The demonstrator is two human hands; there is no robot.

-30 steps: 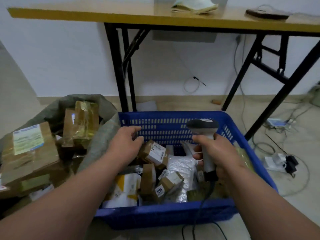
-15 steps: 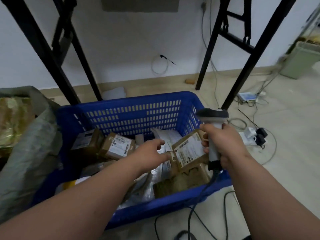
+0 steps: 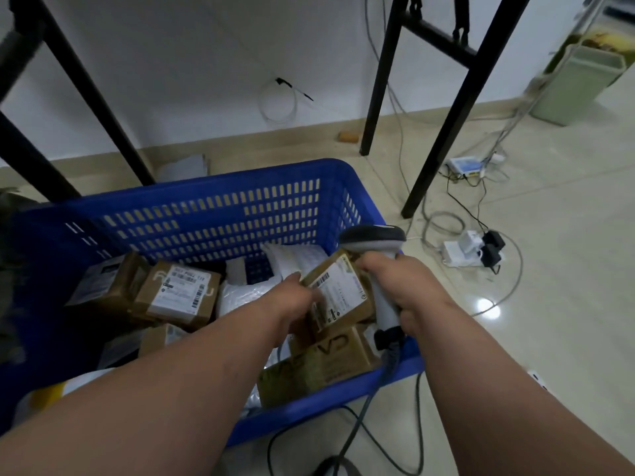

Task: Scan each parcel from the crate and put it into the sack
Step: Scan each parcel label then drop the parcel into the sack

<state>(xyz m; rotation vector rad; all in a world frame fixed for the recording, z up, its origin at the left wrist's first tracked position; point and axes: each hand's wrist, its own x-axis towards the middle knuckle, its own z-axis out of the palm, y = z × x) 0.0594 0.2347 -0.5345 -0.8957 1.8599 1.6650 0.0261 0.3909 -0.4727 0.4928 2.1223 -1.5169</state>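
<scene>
A blue plastic crate (image 3: 213, 214) stands on the floor with several brown cardboard parcels and white poly bags inside. My left hand (image 3: 292, 304) grips a small brown parcel (image 3: 340, 290) with a white label, at the crate's right end and tilted up. My right hand (image 3: 409, 286) holds a grey handheld scanner (image 3: 372, 240) by its handle, its head just above the parcel's top corner. Only a dark strip of the sack (image 3: 10, 269) shows at the left edge.
Black table legs (image 3: 443, 108) rise behind and to the right of the crate. Cables, a power strip (image 3: 470, 250) and a small white device (image 3: 464, 166) lie on the tiled floor at right. A pale green bin (image 3: 577, 84) stands at far right. The scanner's cord trails below the crate.
The view swung right, so the sack has nearly left the frame. My left hand has closed on the labelled parcel beside the scanner and lifted its end.
</scene>
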